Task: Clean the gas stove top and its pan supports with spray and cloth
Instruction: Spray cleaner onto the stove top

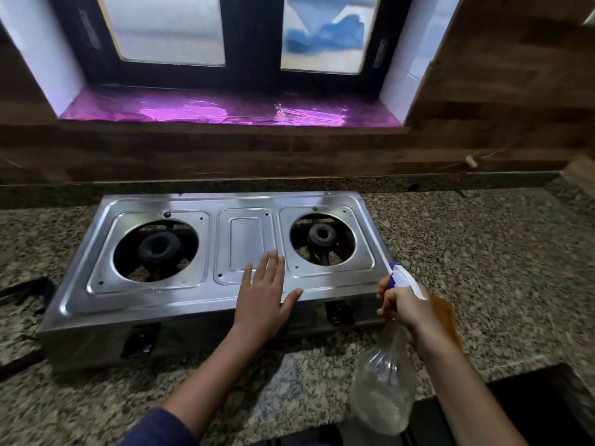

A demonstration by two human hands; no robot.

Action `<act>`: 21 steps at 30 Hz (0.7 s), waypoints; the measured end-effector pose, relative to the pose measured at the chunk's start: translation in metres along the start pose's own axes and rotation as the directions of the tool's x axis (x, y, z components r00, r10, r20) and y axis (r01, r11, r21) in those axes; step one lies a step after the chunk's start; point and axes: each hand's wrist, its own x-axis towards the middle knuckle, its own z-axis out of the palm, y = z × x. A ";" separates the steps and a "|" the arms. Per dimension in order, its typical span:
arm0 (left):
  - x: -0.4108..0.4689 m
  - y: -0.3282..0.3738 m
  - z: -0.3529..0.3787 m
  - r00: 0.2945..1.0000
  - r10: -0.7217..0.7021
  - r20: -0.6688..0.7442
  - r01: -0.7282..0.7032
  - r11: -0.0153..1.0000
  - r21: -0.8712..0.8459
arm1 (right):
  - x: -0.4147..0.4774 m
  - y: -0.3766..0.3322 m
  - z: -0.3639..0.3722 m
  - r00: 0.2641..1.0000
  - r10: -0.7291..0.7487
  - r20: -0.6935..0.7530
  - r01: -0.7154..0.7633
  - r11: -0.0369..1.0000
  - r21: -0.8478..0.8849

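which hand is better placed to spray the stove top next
Right. The right hand grips the spray bottle at its trigger head, nozzle pointing toward the stove top. The left hand lies flat and open on the steel, holding nothing.

- A speckled granite countertop point(483, 252) spreads from 9 o'clock through 6 to 3 o'clock.
- A wood-patterned wall point(289, 149) runs behind it.
- At 12 o'clock, a dark-framed window point(251, 37) has frosted panes, with a blue blur point(325, 37) behind the right one.
- Shiny purple foil point(193, 107) lines its sill.
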 end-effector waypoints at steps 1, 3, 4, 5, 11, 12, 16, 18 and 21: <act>0.006 0.004 0.001 1.000 0.007 0.002 -0.007 1.000 0.002 | 0.005 -0.003 -0.003 1.000 -0.006 -0.004 0.006 1.000 -0.018; 0.016 0.012 0.002 1.000 0.022 0.010 -0.022 1.000 0.011 | 0.012 -0.007 -0.009 0.999 -0.017 -0.042 0.017 1.000 -0.018; 0.021 0.016 0.002 1.000 0.027 0.012 -0.027 1.000 0.014 | 0.014 -0.010 -0.012 0.998 -0.016 -0.065 0.016 1.000 -0.011; 0.024 0.018 0.002 1.000 0.027 0.011 -0.028 0.999 0.017 | 0.015 -0.014 -0.013 0.998 -0.016 -0.065 0.016 1.000 0.002; 0.027 0.025 0.009 0.999 -0.005 0.050 0.005 1.000 -0.010 | 0.022 -0.037 -0.024 0.981 -0.161 0.110 0.152 0.985 0.086; 0.025 0.024 0.010 0.999 -0.012 0.048 0.013 1.000 -0.022 | 0.023 -0.038 -0.024 0.979 -0.170 0.108 0.160 0.983 0.094; 0.024 0.026 0.010 0.998 -0.026 0.053 0.027 0.999 -0.028 | 0.031 -0.041 -0.029 0.976 -0.107 0.189 0.089 0.991 0.100; 0.024 0.026 0.010 0.998 -0.031 0.049 0.033 0.999 -0.041 | 0.034 -0.043 -0.030 0.968 -0.112 0.224 0.099 0.993 0.068; 0.024 0.027 0.009 0.998 -0.037 0.050 0.039 0.998 -0.047 | 0.042 -0.037 -0.032 0.988 -0.038 0.151 0.030 0.998 0.051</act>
